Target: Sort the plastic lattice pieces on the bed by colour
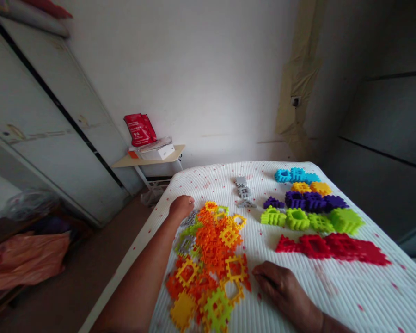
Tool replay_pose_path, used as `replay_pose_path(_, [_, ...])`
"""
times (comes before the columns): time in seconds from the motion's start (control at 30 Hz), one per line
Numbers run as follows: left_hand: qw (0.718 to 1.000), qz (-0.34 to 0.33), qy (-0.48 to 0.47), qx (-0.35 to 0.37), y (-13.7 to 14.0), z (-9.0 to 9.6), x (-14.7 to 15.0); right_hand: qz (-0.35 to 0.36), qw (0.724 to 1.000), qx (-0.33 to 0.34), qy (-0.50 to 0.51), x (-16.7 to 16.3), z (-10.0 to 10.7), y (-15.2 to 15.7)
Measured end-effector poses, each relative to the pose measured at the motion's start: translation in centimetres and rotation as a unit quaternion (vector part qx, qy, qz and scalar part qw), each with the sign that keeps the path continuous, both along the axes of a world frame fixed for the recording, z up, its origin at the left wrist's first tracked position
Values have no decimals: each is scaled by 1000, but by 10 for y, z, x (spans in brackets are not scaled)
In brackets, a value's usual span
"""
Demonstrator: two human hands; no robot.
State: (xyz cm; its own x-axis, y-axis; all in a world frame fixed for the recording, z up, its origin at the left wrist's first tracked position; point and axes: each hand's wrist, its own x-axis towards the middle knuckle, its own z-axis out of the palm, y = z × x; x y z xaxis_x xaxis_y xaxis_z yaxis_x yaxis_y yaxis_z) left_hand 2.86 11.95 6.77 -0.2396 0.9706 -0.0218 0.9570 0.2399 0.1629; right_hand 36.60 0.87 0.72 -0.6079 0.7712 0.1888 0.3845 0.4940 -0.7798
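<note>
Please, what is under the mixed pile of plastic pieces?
The white ribbed cloth shows around the mixed pile; anything else beneath it is covered and cannot be seen.

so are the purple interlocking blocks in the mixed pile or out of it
Out: the purple interlocking blocks sit in their own row, apart from the mixed-colour pile.

Left hand: bare. Left forearm: bare along its visible length, slim at the wrist and broader toward the lower edge of view. Right hand: bare, knuckles visible. Right wrist: likewise bare.
</note>
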Motion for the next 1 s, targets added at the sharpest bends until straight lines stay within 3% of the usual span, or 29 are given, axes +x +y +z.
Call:
replay_pose_path(0.1, [999, 4, -32, -20, -13, -16, -30, -2, 1000, 5, -5, 0, -4, 0])
replay_pose_path(0.27, [997, 8, -79, 2, -19, -40, -41, -6, 1000, 10, -2, 0, -6, 0])
replay_pose_path(0.53, [973, 62, -207, 83, -37, -44, -49, -5, 1000, 7, -4, 0, -5, 0])
replay_pose_path(0.63, [945, 87, -285, 132, -46, -41, -50, -2, 1000, 1, -4, 0, -3, -1])
replay_pose_path(0.77, [887, 99, -416, 171, -58, -28, -40, -3, 1000, -9, 5, 0, -1, -1])
replay_pose_path(1.0, [781, 52, -598, 171, -87, -12, 37, -56, 995, -24, 80, -13, 5, 14])
